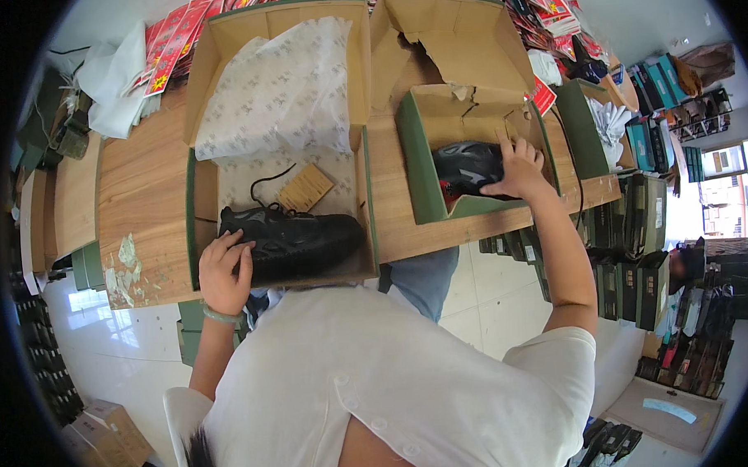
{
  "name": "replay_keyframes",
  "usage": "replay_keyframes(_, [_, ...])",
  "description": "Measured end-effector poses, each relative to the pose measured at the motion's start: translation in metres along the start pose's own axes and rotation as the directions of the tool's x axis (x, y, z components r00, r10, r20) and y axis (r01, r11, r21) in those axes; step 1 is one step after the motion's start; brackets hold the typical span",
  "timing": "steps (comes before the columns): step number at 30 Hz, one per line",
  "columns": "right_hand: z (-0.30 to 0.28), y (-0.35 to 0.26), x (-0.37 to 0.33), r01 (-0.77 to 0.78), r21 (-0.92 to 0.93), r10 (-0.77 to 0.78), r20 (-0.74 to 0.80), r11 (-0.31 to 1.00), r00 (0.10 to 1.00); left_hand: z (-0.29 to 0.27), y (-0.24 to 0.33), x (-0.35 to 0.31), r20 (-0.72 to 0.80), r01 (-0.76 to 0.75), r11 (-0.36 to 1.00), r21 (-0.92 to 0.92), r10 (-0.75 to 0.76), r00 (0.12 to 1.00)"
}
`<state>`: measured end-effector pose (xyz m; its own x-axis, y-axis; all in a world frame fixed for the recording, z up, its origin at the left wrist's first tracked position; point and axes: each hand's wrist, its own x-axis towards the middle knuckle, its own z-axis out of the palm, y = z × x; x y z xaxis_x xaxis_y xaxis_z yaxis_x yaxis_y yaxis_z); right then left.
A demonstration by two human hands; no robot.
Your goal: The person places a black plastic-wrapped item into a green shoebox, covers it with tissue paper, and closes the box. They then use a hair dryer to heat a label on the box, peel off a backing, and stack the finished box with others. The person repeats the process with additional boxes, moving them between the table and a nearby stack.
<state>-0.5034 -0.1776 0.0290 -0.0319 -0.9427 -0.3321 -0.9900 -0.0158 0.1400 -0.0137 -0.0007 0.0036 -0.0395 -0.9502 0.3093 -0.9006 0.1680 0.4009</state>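
Observation:
In the open green shoebox (365,209) on the left lies a black lace-up shoe (308,240) on patterned tissue paper (274,89). A brown tag (305,189) and a loose black lace are beside it. My left hand (225,267) is closed over the shoe's left end, fingers bent onto the upper. Over to the right, a second black shoe (466,166) with a bit of red sits in another open green box (421,170). My right hand (520,171) reaches in and grips that shoe's right end, which it hides, with the thumb on the near side.
Both boxes stand on a wooden table (142,184); the right box's lid (474,32) is torn. Red printed cards (174,47) pile along the back. White sheets (113,82) lie at left. More green shoeboxes (641,212) are stacked at right.

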Motion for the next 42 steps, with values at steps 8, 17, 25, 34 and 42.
replay_keyframes(8, [0.036, 0.001, 0.027, 0.203, 0.015, -0.180, -0.405, 0.979, 0.896, 0.002, 0.001, 0.001, -0.017, -0.020, 1.000, -0.023, 0.019, 1.000])
replay_keyframes(17, [-0.062, 0.005, 0.004, 0.143, 0.370, 0.111, -0.585, 0.918, 0.803, 0.001, -0.003, 0.003, -0.039, -0.048, 0.998, -0.039, 0.047, 0.998])
replay_keyframes(25, [-0.147, -0.163, -0.056, 0.442, 0.369, -0.191, -0.552, 0.818, 0.812, 0.000, -0.007, -0.001, -0.076, -0.055, 0.996, -0.071, 0.050, 0.996])
replay_keyframes(34, [-0.086, -0.346, -0.044, 0.694, 0.038, -0.594, -0.487, 0.719, 0.641, 0.003, -0.015, -0.009, -0.074, -0.024, 0.994, -0.102, 0.016, 0.997])
replay_keyframes(42, [-0.016, -0.369, -0.009, 0.645, -0.001, -0.552, -0.518, 0.764, 0.653, 0.006, -0.015, -0.005, -0.108, -0.015, 0.994, -0.112, 0.003, 0.994])
